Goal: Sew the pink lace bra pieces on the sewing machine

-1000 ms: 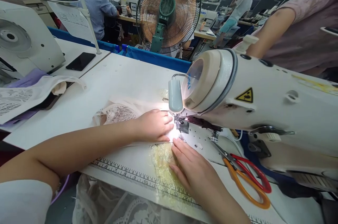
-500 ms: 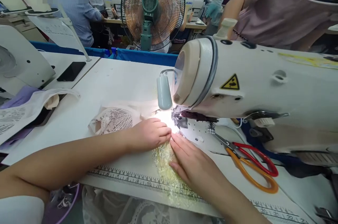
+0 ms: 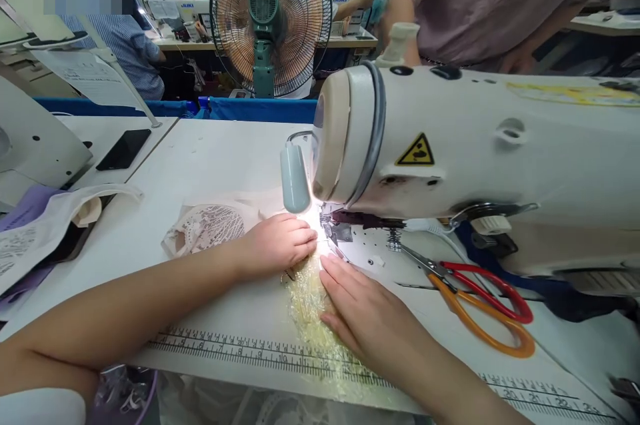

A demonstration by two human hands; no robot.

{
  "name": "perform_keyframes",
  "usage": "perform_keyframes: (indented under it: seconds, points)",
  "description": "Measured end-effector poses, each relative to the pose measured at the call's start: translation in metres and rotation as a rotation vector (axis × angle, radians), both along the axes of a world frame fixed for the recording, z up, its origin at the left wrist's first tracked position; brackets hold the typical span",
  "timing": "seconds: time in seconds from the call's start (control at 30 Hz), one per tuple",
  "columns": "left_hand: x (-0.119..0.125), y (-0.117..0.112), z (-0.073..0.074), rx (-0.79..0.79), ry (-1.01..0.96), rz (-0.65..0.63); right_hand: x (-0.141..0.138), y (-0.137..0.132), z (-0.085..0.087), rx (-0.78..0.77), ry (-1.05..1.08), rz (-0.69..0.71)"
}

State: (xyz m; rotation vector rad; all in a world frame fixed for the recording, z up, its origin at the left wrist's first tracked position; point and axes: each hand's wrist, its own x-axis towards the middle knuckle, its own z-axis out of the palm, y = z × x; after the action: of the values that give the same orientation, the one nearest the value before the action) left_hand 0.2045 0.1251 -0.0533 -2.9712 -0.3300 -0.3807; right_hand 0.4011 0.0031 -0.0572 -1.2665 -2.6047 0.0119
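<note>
A strip of sheer, shiny yellow fabric runs from the sewing machine's lit needle area down over the table's front edge. My left hand lies at its left side near the presser foot, fingers curled together on the cloth, thumb hidden. Flat on the strip's right side rests my right hand, its fingers stretched forward and nothing gripped. The sewing machine stands above and to the right, and glare from its lamp washes out the needle. White lace fabric is bunched left of my left hand.
Scissors with red and orange handles lie right of my right hand. A printed ruler follows the front edge. Farther off are a phone, papers, a large fan and a standing person in a pink top.
A small gap has opened between my fingertips, which were touching before. The whole view has shifted slightly. Across the machine, the standing person's arms have changed position.
</note>
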Motion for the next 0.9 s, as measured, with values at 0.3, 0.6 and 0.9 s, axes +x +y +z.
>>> perform_keyframes:
  seconds: [0.3,0.6,0.9]
  points:
    - [-0.004,-0.015,0.028,0.011,0.105,0.199,0.001,0.0,0.003,-0.025,-0.011,0.005]
    - [-0.071,-0.078,0.069,-0.263,0.66,0.906,0.006,0.004,-0.001,-0.009,-0.01,0.045]
    - [-0.108,-0.044,0.026,-0.316,0.273,1.004,-0.001,-0.006,0.002,0.022,0.042,0.06]
